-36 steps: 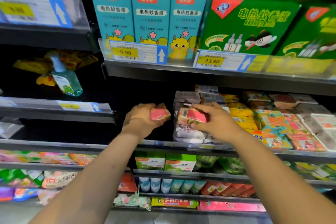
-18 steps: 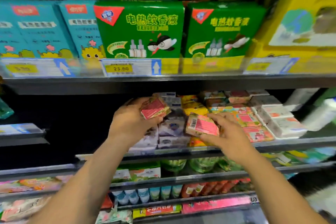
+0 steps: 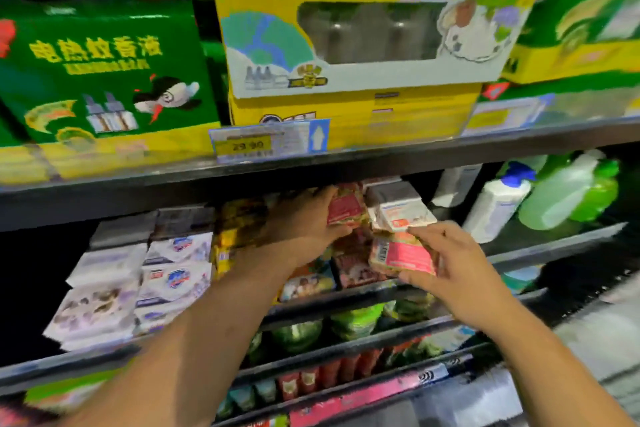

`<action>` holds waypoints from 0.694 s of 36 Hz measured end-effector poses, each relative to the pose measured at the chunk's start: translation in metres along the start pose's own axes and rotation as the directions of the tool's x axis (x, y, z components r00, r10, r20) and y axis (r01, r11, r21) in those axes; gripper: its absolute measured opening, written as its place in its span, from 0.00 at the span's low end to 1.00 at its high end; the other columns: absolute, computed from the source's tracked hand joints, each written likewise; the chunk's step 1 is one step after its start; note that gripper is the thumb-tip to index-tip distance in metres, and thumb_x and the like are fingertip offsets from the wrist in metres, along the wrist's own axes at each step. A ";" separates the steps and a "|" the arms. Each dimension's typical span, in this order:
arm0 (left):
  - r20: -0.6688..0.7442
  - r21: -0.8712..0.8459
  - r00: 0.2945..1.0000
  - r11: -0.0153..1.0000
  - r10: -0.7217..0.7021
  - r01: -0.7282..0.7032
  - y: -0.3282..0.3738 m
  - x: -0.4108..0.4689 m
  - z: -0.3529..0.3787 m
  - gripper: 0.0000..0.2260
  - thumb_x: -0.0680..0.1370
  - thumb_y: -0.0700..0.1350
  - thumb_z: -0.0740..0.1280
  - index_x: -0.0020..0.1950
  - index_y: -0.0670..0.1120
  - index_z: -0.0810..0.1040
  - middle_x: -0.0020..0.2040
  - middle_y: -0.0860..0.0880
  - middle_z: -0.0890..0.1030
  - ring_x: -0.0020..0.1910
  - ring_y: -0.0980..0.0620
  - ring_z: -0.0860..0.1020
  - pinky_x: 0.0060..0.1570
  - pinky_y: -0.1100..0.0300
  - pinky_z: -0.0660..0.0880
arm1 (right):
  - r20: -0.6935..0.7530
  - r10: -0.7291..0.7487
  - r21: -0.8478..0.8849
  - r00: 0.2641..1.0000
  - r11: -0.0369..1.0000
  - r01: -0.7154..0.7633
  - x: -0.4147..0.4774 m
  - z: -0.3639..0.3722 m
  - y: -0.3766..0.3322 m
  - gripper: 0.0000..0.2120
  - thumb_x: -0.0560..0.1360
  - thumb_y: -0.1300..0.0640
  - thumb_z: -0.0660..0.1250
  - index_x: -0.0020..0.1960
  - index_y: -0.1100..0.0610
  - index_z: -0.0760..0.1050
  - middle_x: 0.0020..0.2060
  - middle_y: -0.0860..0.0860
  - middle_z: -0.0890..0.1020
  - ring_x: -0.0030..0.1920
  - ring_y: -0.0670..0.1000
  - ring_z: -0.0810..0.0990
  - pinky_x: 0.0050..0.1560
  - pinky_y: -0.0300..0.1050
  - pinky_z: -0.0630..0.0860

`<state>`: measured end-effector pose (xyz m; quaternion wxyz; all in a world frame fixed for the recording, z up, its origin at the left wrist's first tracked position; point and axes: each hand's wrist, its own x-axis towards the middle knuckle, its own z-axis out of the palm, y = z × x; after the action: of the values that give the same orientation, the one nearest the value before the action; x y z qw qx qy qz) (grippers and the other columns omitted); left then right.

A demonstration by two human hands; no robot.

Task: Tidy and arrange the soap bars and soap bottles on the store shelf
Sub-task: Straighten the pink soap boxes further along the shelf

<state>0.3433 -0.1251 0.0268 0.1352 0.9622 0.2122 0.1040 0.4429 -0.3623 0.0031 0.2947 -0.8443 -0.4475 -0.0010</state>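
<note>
— Left hand (image 3: 304,218), what is it doing?
— Its fingers are curled round a pink soap bar (image 3: 346,208), reaching deep into the soap shelf (image 3: 519,253). The bar is right against the white soap box (image 3: 401,215) on its right. A second ago the hand held that bar in the dark gap left of the white packs (image 3: 173,277). It has since crossed over them and the yellow bars (image 3: 239,229).
— And the right hand (image 3: 450,263)?
— It pinches a second pink bar (image 3: 401,255), barcode end to the left, at the shelf front just below the white box. The grip is the same as before, and it has been carried rightward too.
— What does that mean for the tidying?
— Both bars seem bound for the pink and red stack (image 3: 353,267), near the soap bottles (image 3: 498,201). I'd judge neither is set down yet. Like is being sorted with like, and the release is left to do.
</note>
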 end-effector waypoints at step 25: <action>0.253 0.104 0.967 0.994 -0.040 0.014 -0.013 0.074 0.051 0.41 0.73 0.68 0.67 0.81 0.59 0.53 0.82 0.49 0.52 0.79 0.42 0.53 0.76 0.54 0.52 | 0.175 -0.005 0.015 0.985 1.000 0.003 0.035 -0.013 0.030 0.32 0.70 0.41 0.75 0.71 0.48 0.72 0.63 0.53 0.72 0.65 0.56 0.71 0.67 0.56 0.71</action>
<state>0.4171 -0.0928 -0.0144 0.1137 0.9702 0.2112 -0.0331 0.4900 -0.3553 0.0087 0.2606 -0.8379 -0.4734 0.0760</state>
